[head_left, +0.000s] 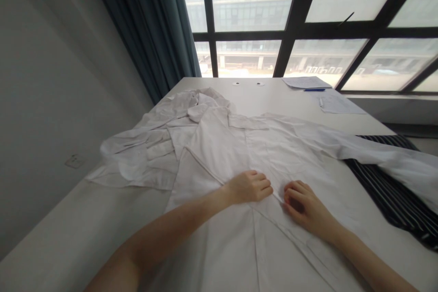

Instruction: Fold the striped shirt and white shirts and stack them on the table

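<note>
You seem to be straightening the shirt (215, 159), spread across the frame's centre. Your left hand (251, 186) curls over its front; your right hand (303, 205), just beside, is loosely curled. You cannot tell whether either grips cloth. The next move likely calls for a light pinch, keeping layers flat. Bunched white cloth (147, 150) crowds the left; a sleeve overlaps striped cloth (386, 191) at right.

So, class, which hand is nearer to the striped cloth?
Right: the right hand is over the shirt, with the striped cloth off to its right. The left hand is over the shirt, farther left.
</note>
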Demonstrator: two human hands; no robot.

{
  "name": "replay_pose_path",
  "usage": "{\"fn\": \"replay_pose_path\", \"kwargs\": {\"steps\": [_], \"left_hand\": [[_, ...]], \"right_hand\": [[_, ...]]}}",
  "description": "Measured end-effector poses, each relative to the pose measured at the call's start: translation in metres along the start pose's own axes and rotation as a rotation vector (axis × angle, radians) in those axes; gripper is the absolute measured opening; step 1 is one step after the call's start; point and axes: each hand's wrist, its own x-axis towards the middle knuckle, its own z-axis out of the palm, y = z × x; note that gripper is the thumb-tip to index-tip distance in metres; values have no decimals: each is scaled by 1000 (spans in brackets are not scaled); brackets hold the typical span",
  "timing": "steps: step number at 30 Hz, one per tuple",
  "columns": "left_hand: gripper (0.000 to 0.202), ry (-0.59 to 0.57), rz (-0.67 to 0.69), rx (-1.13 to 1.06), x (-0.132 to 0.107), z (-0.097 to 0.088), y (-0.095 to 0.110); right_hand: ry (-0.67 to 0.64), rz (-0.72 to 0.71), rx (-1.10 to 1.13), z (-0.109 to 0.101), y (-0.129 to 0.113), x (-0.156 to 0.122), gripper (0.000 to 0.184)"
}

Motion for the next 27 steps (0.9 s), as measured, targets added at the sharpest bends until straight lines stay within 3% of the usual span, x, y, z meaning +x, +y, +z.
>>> {"fn": "replay_pose_path", "kwargs": {"steps": [4, 10, 17, 22, 27], "left_hand": [[19, -5, 67, 30, -1, -1, -2], [16, -65, 38, -6, -11, -3, -9], [14, -46, -160, -244, -28, 1, -13], [18, -60, -235, -283, -35, 1, -15], [33, -179, -366, -236, -43, -8, -18]], "right_hand": [[9, 28, 28, 1, 3, 1, 17], [-30, -25, -45, 2, 2, -2, 4], [-121, -230, -72, 4, 4, -4, 42], [-208, -215, -106, 6, 10, -6, 62], [-261, -180, -133, 7, 12, -8, 67]]}}
